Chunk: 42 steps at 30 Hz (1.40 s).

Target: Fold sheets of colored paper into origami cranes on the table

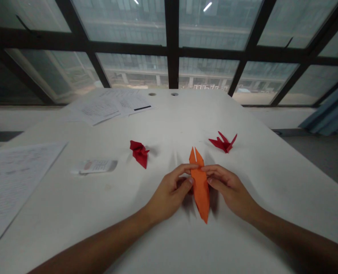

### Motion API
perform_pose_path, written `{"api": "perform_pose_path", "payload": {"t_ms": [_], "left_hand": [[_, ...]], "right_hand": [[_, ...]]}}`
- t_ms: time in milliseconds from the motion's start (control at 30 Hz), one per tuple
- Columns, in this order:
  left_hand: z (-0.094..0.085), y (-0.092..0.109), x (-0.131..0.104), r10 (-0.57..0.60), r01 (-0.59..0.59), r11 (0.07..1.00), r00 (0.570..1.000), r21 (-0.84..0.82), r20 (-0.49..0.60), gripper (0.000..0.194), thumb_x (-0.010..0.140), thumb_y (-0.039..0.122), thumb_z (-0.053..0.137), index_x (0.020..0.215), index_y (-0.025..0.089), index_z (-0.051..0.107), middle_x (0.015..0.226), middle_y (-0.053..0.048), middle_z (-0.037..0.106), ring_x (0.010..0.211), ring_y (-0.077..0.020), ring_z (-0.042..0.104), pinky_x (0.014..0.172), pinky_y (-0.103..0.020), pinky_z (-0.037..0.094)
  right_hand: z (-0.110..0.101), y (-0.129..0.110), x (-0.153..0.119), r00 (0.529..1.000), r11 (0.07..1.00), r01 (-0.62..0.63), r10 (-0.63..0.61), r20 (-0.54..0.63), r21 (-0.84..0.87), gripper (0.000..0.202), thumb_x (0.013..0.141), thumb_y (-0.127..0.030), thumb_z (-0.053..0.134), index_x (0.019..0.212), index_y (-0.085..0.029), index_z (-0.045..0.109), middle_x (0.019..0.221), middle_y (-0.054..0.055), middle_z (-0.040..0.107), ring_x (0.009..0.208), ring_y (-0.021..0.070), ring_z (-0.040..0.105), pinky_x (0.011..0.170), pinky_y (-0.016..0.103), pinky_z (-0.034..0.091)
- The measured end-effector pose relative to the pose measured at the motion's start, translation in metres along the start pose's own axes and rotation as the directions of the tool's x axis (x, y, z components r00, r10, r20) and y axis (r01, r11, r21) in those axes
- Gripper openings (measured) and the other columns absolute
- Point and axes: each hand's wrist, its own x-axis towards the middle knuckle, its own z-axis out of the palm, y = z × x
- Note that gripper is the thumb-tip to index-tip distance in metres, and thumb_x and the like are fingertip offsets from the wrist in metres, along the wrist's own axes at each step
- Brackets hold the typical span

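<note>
A folded orange paper [201,192], long and narrow, is held between both hands over the table. Two thin points stick up at its far end, and its near end tapers to one tip. My left hand [170,190] pinches its left edge between thumb and fingers. On the right edge, my right hand [231,188] pinches it the same way. Beyond the left hand lies a red folded paper piece [139,153]. A red paper crane [224,143] rests past the right hand.
The white table [169,125] stretches to a dark-framed window [173,45]. Printed sheets [108,106] lie at the back left, and another sheet [20,179] at the left edge. A small clear packet [96,166] sits left of the red piece. Two round holes are near the far edge.
</note>
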Motion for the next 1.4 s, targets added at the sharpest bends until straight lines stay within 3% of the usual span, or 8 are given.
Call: {"api": "perform_pose_path", "payload": {"t_ms": [200, 400, 600, 767, 900, 1100, 1267, 1400], "left_hand": [[-0.0022, -0.0018, -0.0008, 0.003, -0.002, 0.999, 1.0, -0.044, 0.014, 0.036, 0.097, 0.026, 0.058, 0.132, 0.021, 0.057, 0.088, -0.003, 0.068, 0.078, -0.0157, 0.061, 0.076, -0.03, 0.051], [-0.0046, -0.0003, -0.0003, 0.012, -0.008, 0.997, 0.999, -0.077, 0.046, 0.038, 0.095, 0.031, 0.064, 0.13, 0.02, 0.057, 0.092, -0.006, 0.068, 0.083, -0.0184, 0.062, 0.078, -0.033, 0.05], [-0.0068, -0.002, 0.0025, 0.0, 0.016, 0.985, 0.996, -0.173, 0.089, 0.037, 0.095, 0.03, 0.065, 0.13, 0.021, 0.055, 0.097, -0.006, 0.067, 0.086, -0.017, 0.062, 0.078, -0.031, 0.049], [-0.0076, -0.0046, 0.0045, 0.026, -0.008, 0.98, 0.996, -0.199, 0.088, 0.032, 0.095, 0.025, 0.064, 0.127, 0.021, 0.058, 0.108, -0.006, 0.067, 0.089, -0.0152, 0.061, 0.079, -0.028, 0.049], [-0.0081, -0.0031, 0.0048, 0.059, -0.04, 0.982, 0.994, -0.186, 0.094, 0.03, 0.097, 0.024, 0.062, 0.126, 0.021, 0.06, 0.112, -0.006, 0.067, 0.09, -0.0149, 0.061, 0.079, -0.028, 0.049], [-0.0076, -0.0025, 0.0053, 0.07, -0.057, 0.986, 0.994, -0.155, 0.079, 0.023, 0.097, 0.027, 0.064, 0.118, 0.018, 0.064, 0.109, -0.006, 0.069, 0.084, -0.0129, 0.063, 0.077, -0.026, 0.05], [-0.0052, -0.0005, 0.0066, 0.041, -0.038, 0.994, 0.999, -0.105, 0.025, 0.021, 0.097, 0.034, 0.064, 0.111, 0.018, 0.066, 0.093, -0.003, 0.07, 0.077, -0.0128, 0.064, 0.073, -0.024, 0.052], [-0.0036, 0.0006, 0.0063, 0.068, -0.067, 0.996, 0.998, -0.051, 0.002, 0.02, 0.099, 0.035, 0.06, 0.106, 0.018, 0.068, 0.089, -0.002, 0.068, 0.075, -0.0117, 0.061, 0.07, -0.023, 0.052]], "right_hand": [[-0.0009, -0.0011, 0.0011, 0.999, 0.999, 0.046, -0.047, 0.027, 0.018, 0.028, 0.086, -0.02, 0.061, 0.113, -0.024, 0.068, 0.108, 0.004, 0.076, 0.099, 0.0194, 0.071, 0.091, 0.036, 0.056], [-0.0036, -0.0001, -0.0007, 0.998, 0.999, 0.049, -0.049, 0.038, -0.006, 0.027, 0.092, -0.034, 0.065, 0.117, -0.024, 0.066, 0.111, 0.007, 0.075, 0.097, 0.0203, 0.071, 0.085, 0.036, 0.058], [-0.0075, 0.0001, -0.0022, 0.997, 0.999, 0.038, -0.035, 0.072, -0.036, 0.031, 0.091, -0.024, 0.062, 0.122, -0.025, 0.065, 0.113, 0.005, 0.075, 0.099, 0.02, 0.071, 0.091, 0.036, 0.055], [-0.0042, 0.0009, -0.0029, 0.999, 0.999, 0.03, -0.029, 0.03, -0.037, 0.026, 0.094, -0.033, 0.064, 0.119, -0.025, 0.066, 0.103, 0.005, 0.075, 0.1, 0.0209, 0.071, 0.088, 0.036, 0.057], [-0.0028, -0.0013, -0.0039, 0.999, 0.999, 0.041, -0.04, 0.017, -0.023, 0.026, 0.093, -0.037, 0.066, 0.116, -0.025, 0.068, 0.103, 0.005, 0.076, 0.097, 0.0215, 0.072, 0.085, 0.036, 0.058], [-0.0074, -0.0008, -0.0054, 0.994, 0.986, 0.105, -0.1, 0.044, -0.13, 0.028, 0.091, -0.02, 0.057, 0.115, -0.026, 0.07, 0.103, 0.003, 0.076, 0.092, 0.0195, 0.071, 0.081, 0.032, 0.057], [-0.0087, 0.0035, -0.0041, 0.98, 0.963, 0.196, -0.19, 0.053, -0.186, 0.024, 0.096, -0.03, 0.059, 0.116, -0.026, 0.07, 0.11, 0.004, 0.075, 0.099, 0.0205, 0.07, 0.084, 0.031, 0.057], [-0.0065, 0.0043, -0.0035, 0.984, 0.957, 0.177, -0.176, 0.027, -0.232, 0.017, 0.098, -0.035, 0.06, 0.106, -0.025, 0.071, 0.101, 0.003, 0.075, 0.092, 0.0185, 0.07, 0.081, 0.029, 0.057]]}}
